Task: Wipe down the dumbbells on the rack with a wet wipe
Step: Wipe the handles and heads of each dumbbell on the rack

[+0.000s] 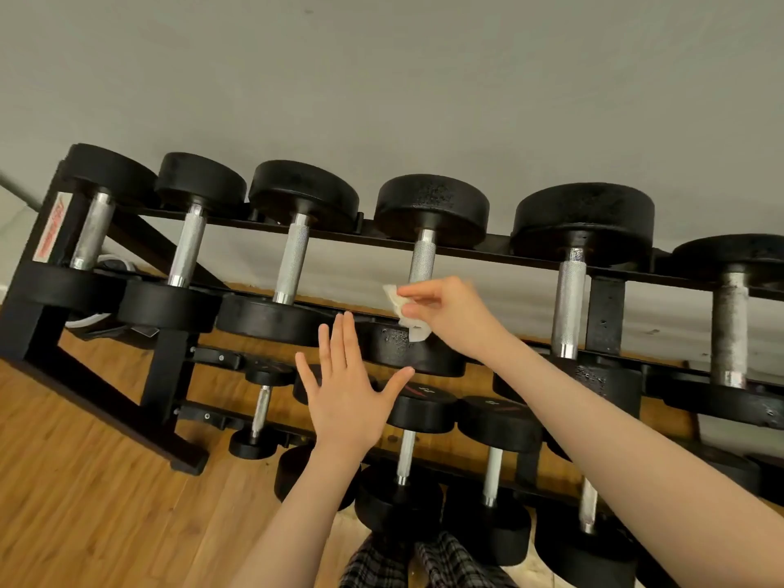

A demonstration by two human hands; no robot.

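Your left hand (345, 390) hovers spread and empty; your right hand (449, 314) pinches the wipe (403, 309) against a top-row dumbbell (424, 265) on the rack (169, 362).

A wooden floor (85, 481) runs under everything, its planks a warm orange-brown. Behind the floor rises a plain grey wall (382, 78). At the floor's near edge, plaid trousers (424, 562) show, dark checked with pale lines.
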